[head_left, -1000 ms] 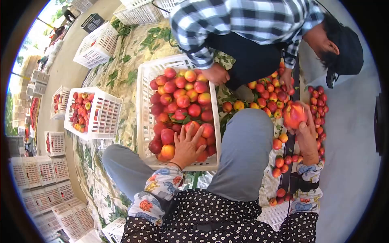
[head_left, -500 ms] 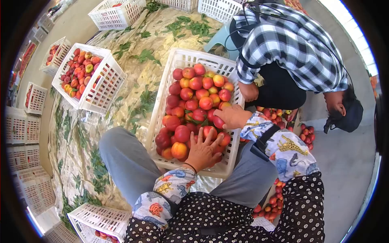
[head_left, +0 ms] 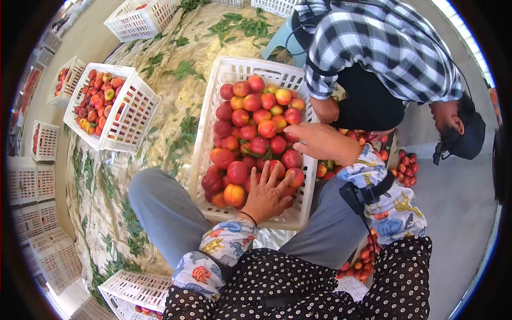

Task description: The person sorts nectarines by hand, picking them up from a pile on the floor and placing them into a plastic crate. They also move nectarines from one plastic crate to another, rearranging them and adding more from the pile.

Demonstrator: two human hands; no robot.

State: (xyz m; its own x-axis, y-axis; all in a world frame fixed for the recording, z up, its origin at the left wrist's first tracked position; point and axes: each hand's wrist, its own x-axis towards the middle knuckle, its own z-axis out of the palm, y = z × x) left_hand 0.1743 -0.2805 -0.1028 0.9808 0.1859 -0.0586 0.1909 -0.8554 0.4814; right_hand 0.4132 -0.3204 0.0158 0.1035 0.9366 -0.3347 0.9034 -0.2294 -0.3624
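Note:
A white plastic crate (head_left: pixel 205 160) full of red and yellow nectarines (head_left: pixel 237 172) stands in front of my knees. My left hand (head_left: pixel 266 196) lies palm down on the fruit at the near end, its fingers spread. Above the crate's right rim, my right hand (head_left: pixel 320 141) reaches in from the side with fingers stretched out over the nectarines. A red nectarine shows beside its fingertips, partly covered; whether they touch it is hard to see. Both forearms wear printed sleeves.
A co-worker in a checked shirt (head_left: pixel 381 53) bends down close on the right, near a blue stool (head_left: pixel 280 42). More nectarines (head_left: pixel 406 168) lie by them. Another filled crate (head_left: pixel 130 120) stands at left on the leaf-strewn sheet (head_left: pixel 165 101). Stacked crates (head_left: pixel 32 184) line the far left.
My right hand has moved up and to the right, from a red nectarine toward the crate's right rim. My left hand stays on the fruit. The view has shifted slightly.

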